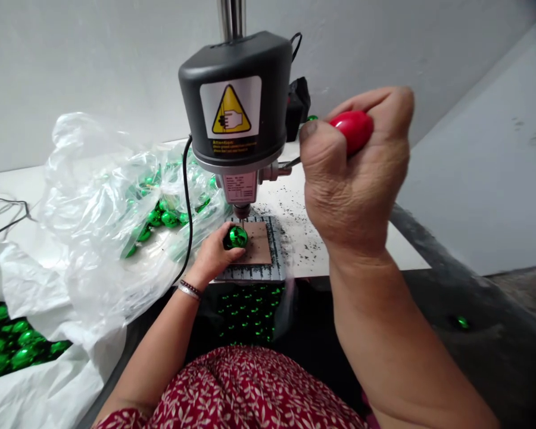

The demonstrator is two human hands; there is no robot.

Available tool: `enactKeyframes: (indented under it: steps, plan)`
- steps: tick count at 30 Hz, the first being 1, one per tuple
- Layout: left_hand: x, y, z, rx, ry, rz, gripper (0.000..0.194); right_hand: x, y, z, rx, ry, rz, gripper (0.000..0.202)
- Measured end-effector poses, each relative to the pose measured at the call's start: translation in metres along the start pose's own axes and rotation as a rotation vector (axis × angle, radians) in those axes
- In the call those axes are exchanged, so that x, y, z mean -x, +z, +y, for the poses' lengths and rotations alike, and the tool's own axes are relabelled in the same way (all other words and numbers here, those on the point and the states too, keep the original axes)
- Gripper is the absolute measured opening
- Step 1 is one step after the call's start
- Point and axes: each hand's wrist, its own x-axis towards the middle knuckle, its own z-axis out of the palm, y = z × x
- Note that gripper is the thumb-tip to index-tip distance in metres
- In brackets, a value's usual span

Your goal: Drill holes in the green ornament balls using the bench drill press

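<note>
My left hand [217,253] is closed around the side of a shiny green ball [238,237], thumb and fingers curved about it. The ball rests on a brown board [259,244] on the grey slotted base [274,273] of a drill press [236,107]. Just above the ball is the chuck [242,210] with a thin bit; whether the bit touches the ball I cannot tell. Raised at the right, my right hand [357,173] is wrapped around the red knob [354,130] of the press's feed lever [292,162].
Clear plastic bags [102,202] with several green balls [170,218] lie left of the press. More green balls [22,348] fill a white sack at lower left. Dark shavings [310,244] litter the white table. A black cord [186,208] hangs beside the press. One ball [462,322] lies low right.
</note>
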Motion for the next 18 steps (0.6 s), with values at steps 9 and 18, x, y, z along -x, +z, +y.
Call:
enactKeyframes:
  steps: [9,18]
  plan:
    - [-0.009,0.005,-0.006,-0.098,0.085,-0.043,0.071,0.0,0.0,-0.002,-0.039,0.025,0.011,0.02]
    - [-0.009,-0.001,0.01,0.037,-0.015,-0.088,0.062,0.001,0.001,-0.001,-0.072,0.014,0.007,0.019]
